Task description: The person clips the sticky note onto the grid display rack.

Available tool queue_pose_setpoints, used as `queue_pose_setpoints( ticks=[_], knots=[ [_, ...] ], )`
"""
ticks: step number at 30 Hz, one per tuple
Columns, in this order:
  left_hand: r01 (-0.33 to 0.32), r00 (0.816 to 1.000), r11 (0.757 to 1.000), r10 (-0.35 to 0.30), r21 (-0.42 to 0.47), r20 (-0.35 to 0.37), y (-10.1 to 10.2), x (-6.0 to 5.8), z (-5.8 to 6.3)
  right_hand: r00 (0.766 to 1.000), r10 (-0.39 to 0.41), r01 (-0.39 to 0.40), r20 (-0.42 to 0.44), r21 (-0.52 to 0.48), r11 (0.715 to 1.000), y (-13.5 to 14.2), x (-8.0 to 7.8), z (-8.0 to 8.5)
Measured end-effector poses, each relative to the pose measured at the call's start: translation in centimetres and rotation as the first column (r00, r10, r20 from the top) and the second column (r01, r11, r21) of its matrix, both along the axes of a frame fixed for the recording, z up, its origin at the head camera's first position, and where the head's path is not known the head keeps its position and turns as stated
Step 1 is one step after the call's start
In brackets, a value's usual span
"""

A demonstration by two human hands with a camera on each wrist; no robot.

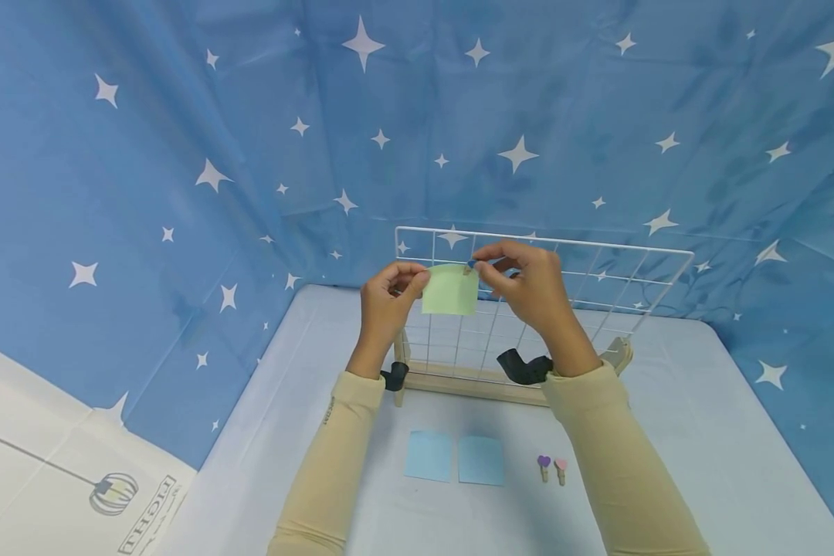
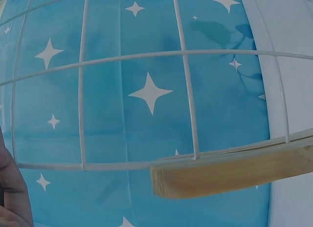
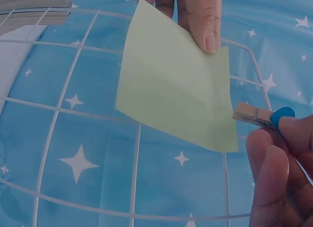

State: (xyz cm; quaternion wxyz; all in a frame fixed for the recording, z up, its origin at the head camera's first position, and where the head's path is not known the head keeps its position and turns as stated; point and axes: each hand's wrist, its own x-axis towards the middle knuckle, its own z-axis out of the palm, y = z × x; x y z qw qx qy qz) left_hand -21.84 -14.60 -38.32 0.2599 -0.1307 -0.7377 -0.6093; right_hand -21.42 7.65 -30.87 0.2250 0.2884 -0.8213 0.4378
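A pale green sticky note point(image 1: 450, 290) is held up in front of the white wire grid point(image 1: 577, 289). My left hand point(image 1: 388, 303) pinches its left edge between thumb and fingers. At the note's upper right corner, my right hand point(image 1: 528, 282) pinches a small wooden clothespin point(image 3: 253, 114) with a blue decoration point(image 3: 282, 114) on its end. In the right wrist view the clothespin's tip points at the note's edge, right beside it. The left wrist view has only part of my left hand point(image 2: 13, 190) at its border; the note is out of that view.
The grid stands on a wooden base point(image 1: 476, 386). Nearer on the white table point(image 1: 264, 463) lie two light blue sticky notes point(image 1: 428, 455) point(image 1: 481, 460), and right of them two clothespins with a purple heart point(image 1: 544, 461) and a pink heart point(image 1: 561, 465). A blue starred curtain point(image 1: 417, 116) hangs behind.
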Motion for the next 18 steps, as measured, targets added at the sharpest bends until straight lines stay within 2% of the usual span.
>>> queue_pose_setpoints(
  ticks=[7, 18],
  knots=[
    [0.001, 1.000, 1.000, -0.001, -0.002, 0.000, -0.1, -0.1, 0.3, 0.999, -0.009, 0.008, -0.052, -0.033, 0.999, -0.7, -0.4, 0.0],
    [-0.021, 1.000, 0.999, 0.021, -0.031, 0.001, -0.3, -0.2, 0.3, 0.992, -0.071, 0.075, -0.104, 0.030, 0.997, -1.7, -0.5, 0.4]
  ],
)
